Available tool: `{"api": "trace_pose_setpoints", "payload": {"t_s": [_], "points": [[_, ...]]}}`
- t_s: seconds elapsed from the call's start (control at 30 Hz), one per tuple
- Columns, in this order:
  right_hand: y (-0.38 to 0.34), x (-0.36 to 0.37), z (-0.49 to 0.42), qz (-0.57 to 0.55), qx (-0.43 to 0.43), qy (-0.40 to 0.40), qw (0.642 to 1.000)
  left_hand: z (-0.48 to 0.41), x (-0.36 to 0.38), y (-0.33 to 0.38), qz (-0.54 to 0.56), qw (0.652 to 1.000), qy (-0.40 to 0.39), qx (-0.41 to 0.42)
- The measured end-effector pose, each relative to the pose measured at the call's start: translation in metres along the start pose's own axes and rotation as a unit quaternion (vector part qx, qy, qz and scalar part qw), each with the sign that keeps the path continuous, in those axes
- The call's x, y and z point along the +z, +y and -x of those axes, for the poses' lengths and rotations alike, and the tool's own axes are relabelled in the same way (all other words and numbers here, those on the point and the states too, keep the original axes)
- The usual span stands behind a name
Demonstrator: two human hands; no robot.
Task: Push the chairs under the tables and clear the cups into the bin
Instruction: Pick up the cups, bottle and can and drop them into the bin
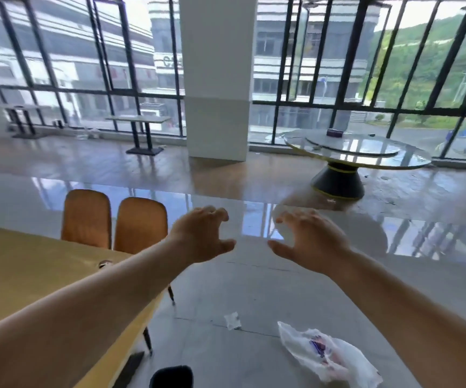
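Two orange chairs stand side by side at the far edge of a yellow table on the left, their backs upright against it. My left hand and my right hand are stretched out in front of me over the floor, fingers spread and curled, holding nothing. A small round thing shows on the table beside my left forearm; what it is I cannot tell. No cup is clearly visible.
A white plastic bag and a scrap of paper lie on the grey floor. A dark object sits at the bottom edge. A white pillar, a round glass table and small tables stand by the windows.
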State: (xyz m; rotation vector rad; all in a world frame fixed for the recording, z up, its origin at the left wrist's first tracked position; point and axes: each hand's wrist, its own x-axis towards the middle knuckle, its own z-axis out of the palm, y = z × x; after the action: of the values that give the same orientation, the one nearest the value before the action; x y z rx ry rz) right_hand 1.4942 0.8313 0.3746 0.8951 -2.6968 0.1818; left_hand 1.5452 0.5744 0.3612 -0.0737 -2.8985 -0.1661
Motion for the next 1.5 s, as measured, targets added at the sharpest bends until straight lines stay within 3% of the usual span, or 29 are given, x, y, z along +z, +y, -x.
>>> {"api": "trace_pose_setpoints", "payload": {"t_s": [0.27, 0.53, 0.63, 0.8, 0.93, 1.07, 1.2, 1.37, 1.5], "points": [[-0.094, 0.101, -0.133, -0.110, -0.200, -0.052, 0.972, 0.076, 0.015, -0.137, -0.041, 0.962, -0.007, -0.269], [-0.230, 0.253, -0.215, -0.126, -0.355, -0.179, 0.909, 0.148, 0.099, -0.270, 0.022, 0.873, -0.028, -0.487], [-0.258, 0.311, -0.232, -0.132, -0.395, -0.229, 0.880, 0.161, 0.142, -0.304, 0.039, 0.839, -0.066, -0.538], [-0.298, 0.413, -0.238, -0.160, -0.456, -0.309, 0.819, 0.154, 0.199, -0.355, 0.014, 0.814, -0.120, -0.568], [-0.323, 0.485, -0.233, -0.166, -0.516, -0.351, 0.764, 0.136, 0.234, -0.380, 0.051, 0.792, -0.092, -0.602], [-0.349, 0.535, -0.237, -0.206, -0.547, -0.371, 0.722, 0.128, 0.250, -0.386, 0.029, 0.747, -0.024, -0.664], [-0.362, 0.553, -0.229, -0.261, -0.570, -0.373, 0.684, 0.140, 0.255, -0.350, 0.003, 0.696, -0.003, -0.718], [-0.369, 0.541, -0.227, -0.290, -0.589, -0.379, 0.652, 0.170, 0.242, -0.268, -0.048, 0.613, 0.050, -0.787], [-0.368, 0.496, -0.234, -0.321, -0.604, -0.353, 0.638, 0.178, 0.221, -0.197, -0.085, 0.583, 0.081, -0.804]]}}
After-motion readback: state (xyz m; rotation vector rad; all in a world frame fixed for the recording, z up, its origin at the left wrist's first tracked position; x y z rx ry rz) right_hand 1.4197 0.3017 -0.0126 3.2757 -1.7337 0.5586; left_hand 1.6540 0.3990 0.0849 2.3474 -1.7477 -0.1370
